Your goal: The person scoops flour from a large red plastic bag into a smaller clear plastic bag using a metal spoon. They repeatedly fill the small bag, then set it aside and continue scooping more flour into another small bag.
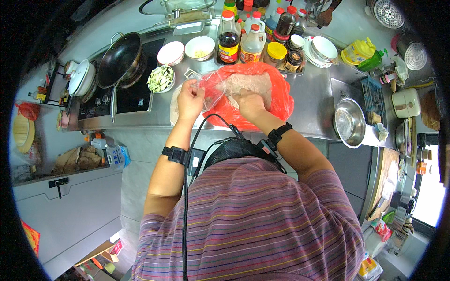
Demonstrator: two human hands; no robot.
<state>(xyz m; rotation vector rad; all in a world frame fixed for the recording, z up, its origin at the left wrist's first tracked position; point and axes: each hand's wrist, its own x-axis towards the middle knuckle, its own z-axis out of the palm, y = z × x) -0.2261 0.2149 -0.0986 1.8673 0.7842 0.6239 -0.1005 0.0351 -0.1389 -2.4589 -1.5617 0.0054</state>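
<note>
A red plastic bag [285, 102] lies open on the steel counter. Inside it is a heap of pale brownish powder [251, 82], perhaps flour. My right hand [250, 104] reaches into the bag, its fingertips curled at the powder and partly hidden. At the bag's left side my left hand [191, 100] pinches the rim of a clear plastic container [213, 92], which is tilted towards the powder. A pale bag or cloth [174, 107] shows partly beneath my left hand.
A bowl of sliced green vegetable [161, 79] stands left, near two white bowls [199, 48] [171, 53]. Behind the red bag, a tray holds sauce bottles [228, 38] and jars [275, 52]. A wok [119, 59] sits on the cooktop [135, 100]. A steel basin [349, 123] is by the sink.
</note>
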